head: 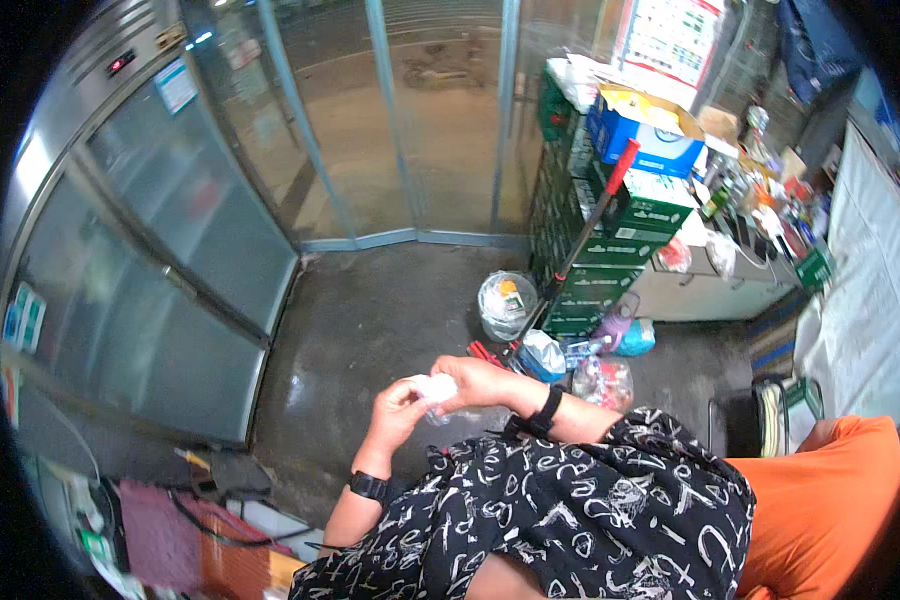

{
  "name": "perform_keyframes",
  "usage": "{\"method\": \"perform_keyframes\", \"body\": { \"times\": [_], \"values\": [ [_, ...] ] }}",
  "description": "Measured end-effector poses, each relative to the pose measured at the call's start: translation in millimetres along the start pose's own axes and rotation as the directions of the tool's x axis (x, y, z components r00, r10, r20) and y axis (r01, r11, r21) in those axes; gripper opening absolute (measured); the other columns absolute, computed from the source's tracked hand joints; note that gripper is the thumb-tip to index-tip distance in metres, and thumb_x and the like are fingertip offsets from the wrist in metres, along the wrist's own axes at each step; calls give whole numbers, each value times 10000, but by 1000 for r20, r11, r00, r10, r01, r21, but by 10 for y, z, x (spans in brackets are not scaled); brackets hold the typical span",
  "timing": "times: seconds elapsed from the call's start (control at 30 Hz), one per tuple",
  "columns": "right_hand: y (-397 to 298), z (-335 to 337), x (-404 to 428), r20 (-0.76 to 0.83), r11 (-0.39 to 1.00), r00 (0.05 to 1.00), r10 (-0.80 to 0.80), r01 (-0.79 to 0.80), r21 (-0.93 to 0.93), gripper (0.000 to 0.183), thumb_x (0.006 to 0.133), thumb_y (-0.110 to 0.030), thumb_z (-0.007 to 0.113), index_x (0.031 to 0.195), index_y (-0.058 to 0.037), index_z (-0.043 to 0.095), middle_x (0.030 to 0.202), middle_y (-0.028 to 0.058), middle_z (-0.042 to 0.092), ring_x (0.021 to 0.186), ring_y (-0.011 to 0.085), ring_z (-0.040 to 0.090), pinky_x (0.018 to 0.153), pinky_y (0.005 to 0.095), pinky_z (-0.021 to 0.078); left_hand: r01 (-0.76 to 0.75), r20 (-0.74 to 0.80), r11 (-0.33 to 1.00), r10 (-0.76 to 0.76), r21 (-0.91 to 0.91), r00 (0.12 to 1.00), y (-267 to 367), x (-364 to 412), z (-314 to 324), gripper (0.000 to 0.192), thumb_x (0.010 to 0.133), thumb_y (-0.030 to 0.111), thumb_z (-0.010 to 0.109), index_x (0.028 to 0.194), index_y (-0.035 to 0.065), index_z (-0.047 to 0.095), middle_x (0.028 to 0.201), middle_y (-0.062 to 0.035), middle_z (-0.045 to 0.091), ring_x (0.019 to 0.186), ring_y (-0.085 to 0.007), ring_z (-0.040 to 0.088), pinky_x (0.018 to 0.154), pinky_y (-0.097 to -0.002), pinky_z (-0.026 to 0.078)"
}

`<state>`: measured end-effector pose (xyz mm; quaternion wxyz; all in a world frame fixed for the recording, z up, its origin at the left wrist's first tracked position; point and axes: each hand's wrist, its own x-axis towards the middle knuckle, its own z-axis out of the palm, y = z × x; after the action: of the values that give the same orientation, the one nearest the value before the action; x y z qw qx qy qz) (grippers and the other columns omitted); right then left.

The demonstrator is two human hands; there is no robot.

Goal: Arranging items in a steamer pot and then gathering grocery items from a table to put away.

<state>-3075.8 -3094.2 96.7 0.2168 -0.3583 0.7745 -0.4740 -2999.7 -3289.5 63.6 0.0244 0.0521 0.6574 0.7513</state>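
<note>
In front of the patterned black shirt, my left hand point(396, 412) and my right hand point(466, 381) meet over the floor. Between their fingers is a small white crumpled item point(436, 388), perhaps tissue or thin plastic; its kind cannot be told. Something clear, like plastic film point(441, 417), hangs just below it. The left thumb and fingers pinch its left side, while the right fingers curl around the other side and partly hide it. A black watch point(369, 487) is on the left wrist and a black band point(547, 411) on the right.
A lined bin point(507, 306), stacked green cartons point(592, 281) and a long red-handled tool point(586, 229) stand ahead to the right. Bags point(543, 355) lie beside them. A glass-door cabinet point(187, 277) is at left. A person in orange point(817, 502) is close at right.
</note>
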Motion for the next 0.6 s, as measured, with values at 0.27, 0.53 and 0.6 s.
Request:
{"method": "perform_keyframes", "body": {
  "times": [0.27, 0.53, 0.6],
  "values": [
    [-103, -513, 767, -450, 919, 869, -205, 13, -394, 645, 715, -207, 765, 1268, -25, 487, 1235, 188, 540, 1168, 353, 502, 1014, 433, 387, -51, -159, 998, 55, 30, 986, -143, 1413, -708, 146, 789, -86, 640, 831, 32, 565, 856, 19, 562, 810, -74, 542, 741, -235, 454],
    [643, -1031, 1505, -583, 991, 802, -129, 124, -48, 832, 803, -95, 701, 1472, -48, 209, 1248, 231, 509, 1006, 216, 604, 832, 354, 520, -233, -20, 939, 245, 255, 969, 57, 2776, -484, 91, 804, -56, 619, 852, -1, 564, 827, 6, 536, 757, -79, 517, 672, -232, 436],
    [784, -1246, 1708, -612, 997, 788, -76, 71, -33, 850, 817, -104, 682, 1485, -40, 160, 1290, 235, 486, 1071, 246, 575, 897, 363, 486, -264, -5, 922, 277, 282, 961, -30, 3157, -506, 139, 813, -51, 634, 791, 27, 521, 784, 18, 508, 734, -64, 480, 653, -229, 422]
  ]
}}
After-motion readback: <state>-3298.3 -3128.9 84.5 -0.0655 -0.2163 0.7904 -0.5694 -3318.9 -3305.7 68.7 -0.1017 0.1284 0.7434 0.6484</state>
